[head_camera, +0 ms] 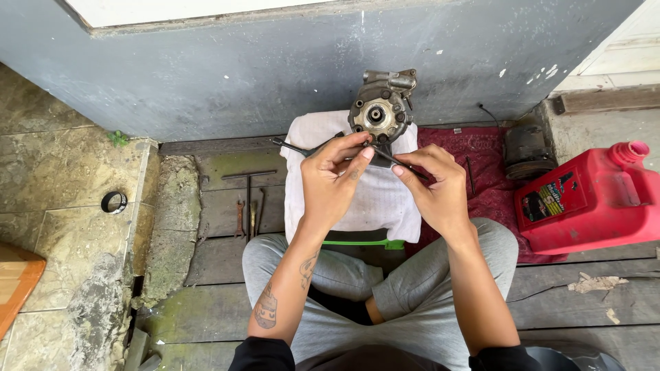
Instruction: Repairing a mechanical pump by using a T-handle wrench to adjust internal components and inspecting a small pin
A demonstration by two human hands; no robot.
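Note:
A grey metal compressor-like machine part (381, 106) stands upright on a white cloth (378, 203) against the wall. My left hand (337, 175) and my right hand (434, 187) both grip a pair of dark long-handled pliers (295, 147) just below the part's round front face. One handle sticks out to the left of my left hand; the other runs under my right fingers. The tips of the pliers are hidden behind my fingers. I sit cross-legged in grey trousers.
A red plastic jug (591, 199) stands at the right on the wooden planks. A dark cylindrical part (528, 151) sits on a red cloth (491, 172). Wrenches and a T-handle tool (248, 199) lie at the left. A black ring (113, 202) rests on stone paving.

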